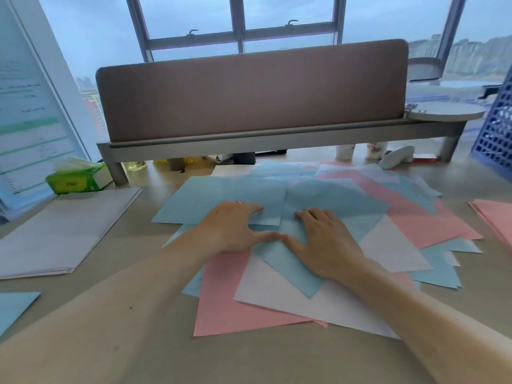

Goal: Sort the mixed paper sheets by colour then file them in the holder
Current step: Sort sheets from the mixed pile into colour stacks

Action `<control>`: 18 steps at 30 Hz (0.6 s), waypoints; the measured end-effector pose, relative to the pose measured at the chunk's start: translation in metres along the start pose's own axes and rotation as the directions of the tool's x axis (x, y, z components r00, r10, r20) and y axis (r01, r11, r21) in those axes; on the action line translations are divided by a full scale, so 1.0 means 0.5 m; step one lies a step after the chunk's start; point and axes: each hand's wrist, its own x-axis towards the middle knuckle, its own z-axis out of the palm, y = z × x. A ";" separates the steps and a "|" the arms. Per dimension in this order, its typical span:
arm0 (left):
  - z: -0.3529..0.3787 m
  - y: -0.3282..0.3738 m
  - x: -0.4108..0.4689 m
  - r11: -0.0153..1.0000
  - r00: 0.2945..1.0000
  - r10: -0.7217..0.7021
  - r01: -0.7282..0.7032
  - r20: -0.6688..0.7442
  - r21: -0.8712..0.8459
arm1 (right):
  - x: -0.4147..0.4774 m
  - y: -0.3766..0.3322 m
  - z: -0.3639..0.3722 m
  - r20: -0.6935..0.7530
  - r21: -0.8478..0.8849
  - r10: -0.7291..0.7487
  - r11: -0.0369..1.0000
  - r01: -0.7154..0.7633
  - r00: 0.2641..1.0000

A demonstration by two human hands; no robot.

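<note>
From the head view I see my left hand (234, 227) and right hand (322, 242) lying flat on the mixed paper sheets (304, 245) mid-desk (138, 342), fingers (249, 209) spread open and pressing blue sheets, thumbs nearly touching. A white stack (61, 231) sits by the left edge, a pink stack (496, 220) at the right edge, and a blue mesh holder (496, 128) at the far right corner.

Single head-worn wide-angle view, looking forward and steeply down onto the counter (277, 361) from close above. Forearms entering from the bottom edge, the partition screen (252, 90) straight ahead, windows (238, 18) beyond it. Edges bowed by the lens. No second view.
</note>
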 end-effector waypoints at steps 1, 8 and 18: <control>-0.001 0.009 0.004 1.000 1.000 -0.003 0.003 -0.011 0.023 | 0.000 0.000 0.001 0.001 -0.002 -0.003 1.000 0.003 1.000; 0.037 0.042 0.006 0.988 0.951 -0.005 0.051 -0.309 0.142 | -0.002 0.002 -0.002 0.012 0.079 0.020 0.997 -0.021 1.000; 0.054 0.043 -0.097 0.751 0.851 0.296 -0.488 -0.435 -0.444 | -0.021 0.044 -0.076 -0.253 0.812 0.504 0.574 -0.102 0.826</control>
